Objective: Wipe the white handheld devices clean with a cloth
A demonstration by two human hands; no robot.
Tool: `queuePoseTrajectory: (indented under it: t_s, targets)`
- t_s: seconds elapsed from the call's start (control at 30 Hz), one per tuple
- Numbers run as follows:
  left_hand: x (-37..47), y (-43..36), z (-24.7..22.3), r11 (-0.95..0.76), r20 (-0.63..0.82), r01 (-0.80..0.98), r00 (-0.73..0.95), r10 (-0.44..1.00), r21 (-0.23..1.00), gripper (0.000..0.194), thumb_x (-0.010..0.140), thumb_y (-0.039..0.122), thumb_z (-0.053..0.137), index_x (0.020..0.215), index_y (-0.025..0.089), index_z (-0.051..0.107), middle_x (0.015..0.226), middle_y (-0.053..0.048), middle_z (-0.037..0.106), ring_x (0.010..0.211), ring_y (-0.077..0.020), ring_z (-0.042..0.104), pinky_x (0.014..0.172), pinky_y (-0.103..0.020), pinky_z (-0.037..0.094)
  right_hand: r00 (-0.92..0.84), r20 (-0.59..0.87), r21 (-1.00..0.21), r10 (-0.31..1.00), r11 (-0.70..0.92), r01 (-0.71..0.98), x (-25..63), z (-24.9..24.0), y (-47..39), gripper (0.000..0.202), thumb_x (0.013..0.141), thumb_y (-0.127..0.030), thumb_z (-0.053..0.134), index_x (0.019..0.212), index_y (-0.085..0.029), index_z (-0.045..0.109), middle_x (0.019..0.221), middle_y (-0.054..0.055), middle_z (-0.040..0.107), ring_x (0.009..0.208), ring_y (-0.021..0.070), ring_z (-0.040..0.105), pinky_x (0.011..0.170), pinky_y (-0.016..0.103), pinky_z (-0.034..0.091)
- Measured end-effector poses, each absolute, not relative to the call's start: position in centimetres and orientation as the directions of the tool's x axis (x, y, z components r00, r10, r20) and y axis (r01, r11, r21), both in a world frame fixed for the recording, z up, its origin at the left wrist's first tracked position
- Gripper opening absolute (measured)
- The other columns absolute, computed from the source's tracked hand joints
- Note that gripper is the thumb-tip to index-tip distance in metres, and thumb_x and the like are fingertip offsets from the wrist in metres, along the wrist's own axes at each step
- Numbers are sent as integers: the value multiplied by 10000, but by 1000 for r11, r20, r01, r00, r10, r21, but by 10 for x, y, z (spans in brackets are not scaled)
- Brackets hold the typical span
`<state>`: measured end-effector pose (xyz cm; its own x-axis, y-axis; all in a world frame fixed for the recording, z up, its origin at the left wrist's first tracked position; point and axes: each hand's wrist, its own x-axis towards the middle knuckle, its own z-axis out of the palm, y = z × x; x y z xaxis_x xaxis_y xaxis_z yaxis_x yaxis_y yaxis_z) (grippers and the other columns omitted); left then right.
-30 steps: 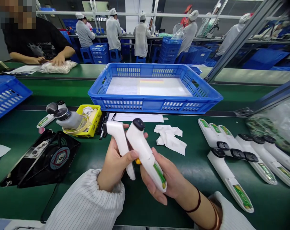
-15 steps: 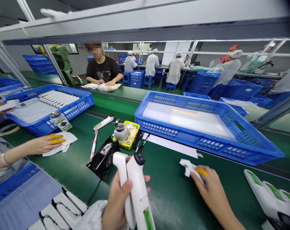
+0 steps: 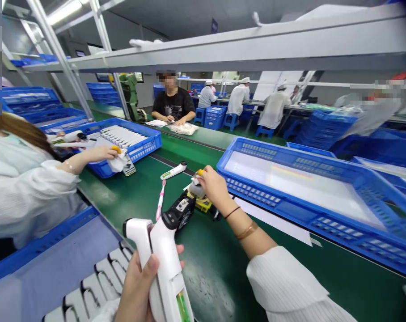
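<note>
My left hand [image 3: 136, 281] grips two white handheld infrared thermometers side by side. The nearer thermometer [image 3: 171, 259] has a black tip and an open slot showing green inside; the other thermometer [image 3: 141, 232] lies along its left. My right hand [image 3: 214, 185] reaches forward, its fingers closed on a white cloth [image 3: 198, 175] at the top of a dispenser bottle [image 3: 196, 190]. The hand partly hides bottle and cloth. That bottle stands in a yellow tray [image 3: 205, 205], behind a black device [image 3: 181, 208]. A pink-and-white toothbrush [image 3: 161, 199] and another thermometer [image 3: 174, 171] lie left of it.
A large blue crate [image 3: 256, 193] stands at right, with paper [image 3: 273, 221] along its front. At left, a co-worker's hand [image 3: 104, 154] holds a white cloth beside another blue crate [image 3: 144, 147]. White parts [image 3: 99, 281] fill a crate at lower left. A shelf beam crosses overhead.
My right hand has moved left and forward with the cloth, from the bare bench to the dispenser bottle. The view has turned left. The co-worker's hand has lifted a cloth off the bench.
</note>
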<state>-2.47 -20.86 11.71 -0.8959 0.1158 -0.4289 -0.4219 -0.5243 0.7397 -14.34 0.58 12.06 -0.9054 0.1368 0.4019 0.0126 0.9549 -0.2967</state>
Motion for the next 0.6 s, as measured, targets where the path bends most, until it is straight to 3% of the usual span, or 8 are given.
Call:
queuePoseTrajectory:
  t_s: [0.13,0.3,0.4,0.47,0.53,0.6]
  targets:
    - [-24,-213,118,-567,-362,-374,-922,139,734,1032,513,470,902,1329,125,374,805,-139,730,637,-237,676,548,-254,558,-923,367,-189,116,981,49,-139,120,2,170,929,-189,534,873,-104,670,981,135,575,833,247,562,575,298,331]
    - [-19,-213,117,-595,-274,-313,-949,158,740,859,610,471,860,1272,130,432,774,-134,718,591,-213,650,514,-255,537,-918,382,-161,104,986,45,-139,128,7,183,893,-188,593,737,-119,659,855,89,579,669,194,532,529,296,289]
    - [-17,-213,115,-595,-271,-319,-947,172,738,774,575,451,884,1181,158,502,832,-133,714,594,-219,656,433,-226,498,-882,459,-193,110,981,22,-119,139,2,190,910,-212,577,745,-137,637,808,58,567,643,177,525,561,290,339]
    - [-17,-213,112,-611,-265,-303,-952,155,732,750,544,443,901,1141,179,531,888,-127,711,690,-251,682,475,-234,532,-787,608,-272,104,959,-83,-87,147,-11,174,937,-248,548,802,-163,620,812,45,569,653,169,530,585,283,378]
    - [-17,-213,108,-611,-256,-300,-953,161,732,746,542,453,898,1144,196,541,898,-110,710,770,-276,688,560,-275,574,-627,772,-368,103,877,-309,-49,153,-31,114,927,-278,578,845,-200,593,809,27,586,579,141,503,541,277,381]
    - [-18,-212,104,-565,-244,-315,-949,200,763,712,575,448,883,1157,207,550,915,-92,709,811,-277,683,627,-298,580,-606,796,-383,16,788,-482,-14,153,-50,76,936,-297,564,943,-221,566,786,24,602,552,142,516,502,279,386]
